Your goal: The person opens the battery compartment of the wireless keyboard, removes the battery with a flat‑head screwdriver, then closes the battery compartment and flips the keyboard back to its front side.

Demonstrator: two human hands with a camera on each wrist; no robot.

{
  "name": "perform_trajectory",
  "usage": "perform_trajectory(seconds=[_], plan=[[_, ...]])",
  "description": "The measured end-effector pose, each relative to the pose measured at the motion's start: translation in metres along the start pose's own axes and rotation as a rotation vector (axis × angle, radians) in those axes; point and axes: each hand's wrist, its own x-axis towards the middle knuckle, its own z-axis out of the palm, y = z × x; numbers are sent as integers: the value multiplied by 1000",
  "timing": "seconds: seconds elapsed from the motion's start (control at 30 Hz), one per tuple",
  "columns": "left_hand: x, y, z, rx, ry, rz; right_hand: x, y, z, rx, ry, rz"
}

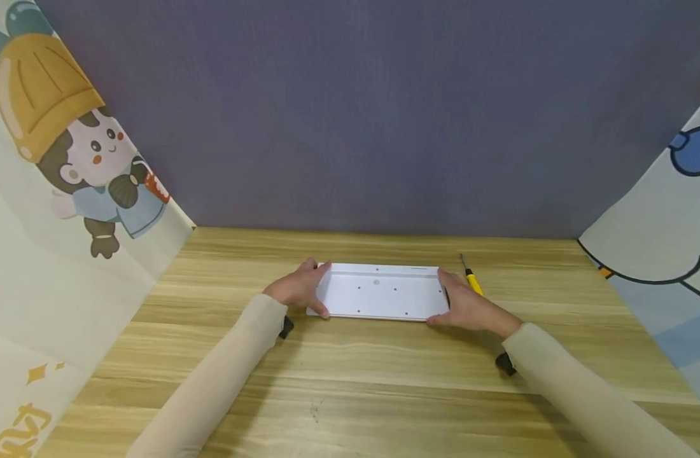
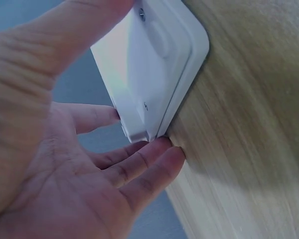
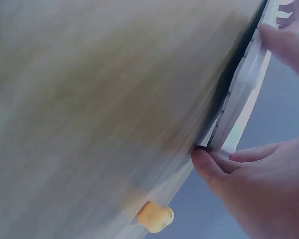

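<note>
Nearest: wood-grain worktop (image 1: 384, 394), small dark marks (image 1: 315, 410) on it toward 6 o'clock. Pale sleeves (image 1: 212, 381) come in from 7 and 4 o'clock; dark block (image 1: 505, 364) by each wrist, too small to identify. Past those, white keyboard (image 1: 378, 298), underside up, a bit off centre of the head view toward 5 o'clock, long side running 9 to 3; key edges show beneath it in the right wrist view. Left hand (image 1: 297, 286) at its 9 o'clock end: grip clamped on keyboard, thumb at near edge, fingertips at far corner. Right hand (image 1: 469, 308) at 3 o'clock end: grip clamped too, thumb near, fingers far. Can't tell if keyboard touches worktop all along. Screws (image 1: 395, 289) dot its back; raised strip (image 1: 350, 269) along the 12 o'clock edge. Screwdriver (image 1: 473, 283), yellow handle, just beyond right hand toward 12 o'clock, partly hidden by it, tip to 11. Far: grey-blue wall (image 1: 356, 114) at 12; cartoon-printed side walls (image 1: 81, 140) at 10 and 2.
</note>
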Motion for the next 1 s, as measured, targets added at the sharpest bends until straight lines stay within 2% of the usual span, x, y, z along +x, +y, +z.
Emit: perform_trajectory(seconds=[0.3, 0.53, 0.77, 1.0], plan=[[0, 1, -1, 0, 1, -7, -1, -3, 0, -15, -19, 10], [-1, -8, -2, -23, 11, 48, 1, -5, -3, -70, -37, 31], [1, -23, -3, 5, 25, 78, 9, -6, -8, -68, 83, 15], [-2, -25, -4, -11, 36, 97, 19, -3, -10, -80, 124, 11]])
